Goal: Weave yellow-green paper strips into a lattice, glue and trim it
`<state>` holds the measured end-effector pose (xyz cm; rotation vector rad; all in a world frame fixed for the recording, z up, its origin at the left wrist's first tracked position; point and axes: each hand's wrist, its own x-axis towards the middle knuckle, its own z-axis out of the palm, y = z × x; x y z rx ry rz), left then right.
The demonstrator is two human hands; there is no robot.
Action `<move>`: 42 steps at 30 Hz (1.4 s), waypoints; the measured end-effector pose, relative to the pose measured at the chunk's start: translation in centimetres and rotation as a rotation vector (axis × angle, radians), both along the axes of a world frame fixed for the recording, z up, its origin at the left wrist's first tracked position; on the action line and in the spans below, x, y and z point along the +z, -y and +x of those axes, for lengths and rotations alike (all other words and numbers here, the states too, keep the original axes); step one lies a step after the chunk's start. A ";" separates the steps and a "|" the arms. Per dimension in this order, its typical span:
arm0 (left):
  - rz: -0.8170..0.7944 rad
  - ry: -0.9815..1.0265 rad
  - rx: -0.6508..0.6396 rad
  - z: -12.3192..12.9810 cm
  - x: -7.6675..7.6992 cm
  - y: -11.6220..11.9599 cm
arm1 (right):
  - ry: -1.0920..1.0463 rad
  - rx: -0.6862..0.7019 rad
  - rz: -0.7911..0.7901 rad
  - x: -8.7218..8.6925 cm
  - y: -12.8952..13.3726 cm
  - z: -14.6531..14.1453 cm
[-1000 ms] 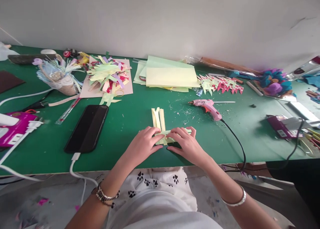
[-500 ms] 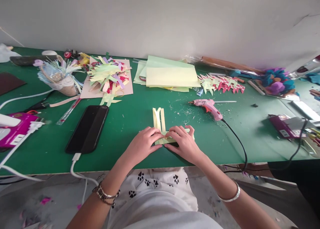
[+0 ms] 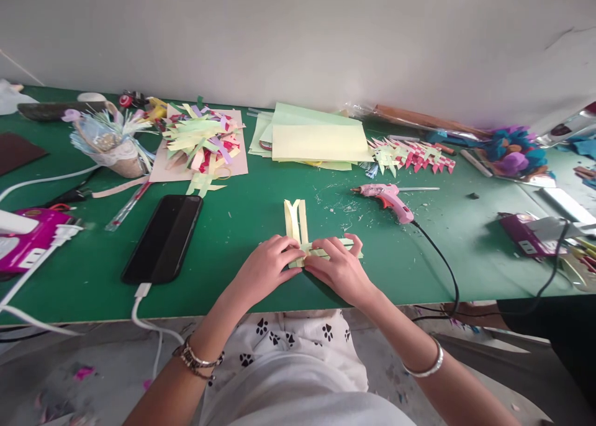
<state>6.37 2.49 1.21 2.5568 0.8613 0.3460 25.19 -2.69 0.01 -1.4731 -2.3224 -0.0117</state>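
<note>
Pale yellow and light green paper strips (image 3: 303, 222) cross one another on the green table, some pointing away from me and some to the right. My left hand (image 3: 266, 266) is closed on the crossing from the left, thumb and fingers pressing the paper strips. From the right, my right hand (image 3: 342, 266) pinches the same strips near the crossing, its little finger raised. Both sets of fingertips almost meet, and they hide the middle of the weave. A pink glue gun (image 3: 388, 201) lies to the right, beyond my right hand.
A black phone (image 3: 162, 240) with a white cable lies left. Behind are a heap of paper strips (image 3: 200, 137), paper sheets (image 3: 321, 141) and a woven pink-and-green paper piece (image 3: 414, 154). Purple power strips (image 3: 37, 240) sit at both sides. Another person's dark clothing (image 3: 549, 326) shows lower right.
My right thumb has moved up and in against the strips at the crossing, and the right fingers have shifted slightly. My left hand stays where it was.
</note>
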 end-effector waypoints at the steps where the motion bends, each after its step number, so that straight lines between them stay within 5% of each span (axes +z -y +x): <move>1: -0.001 -0.003 -0.001 0.0 0.0 0.0 | 0.013 0.012 0.016 0.0 0.1 0.0; 19: 0.164 -0.001 -0.012 -0.1 -0.9 0.1 | 0.165 0.103 0.248 0.1 1.9 0.2; 30: 0.269 -0.029 -0.069 0.1 -1.0 -0.1 | 0.160 0.110 0.187 -0.7 2.0 0.2; 42: 0.191 -0.170 -0.085 -0.6 -1.1 -0.4 | 0.058 0.099 0.103 -0.4 2.0 0.3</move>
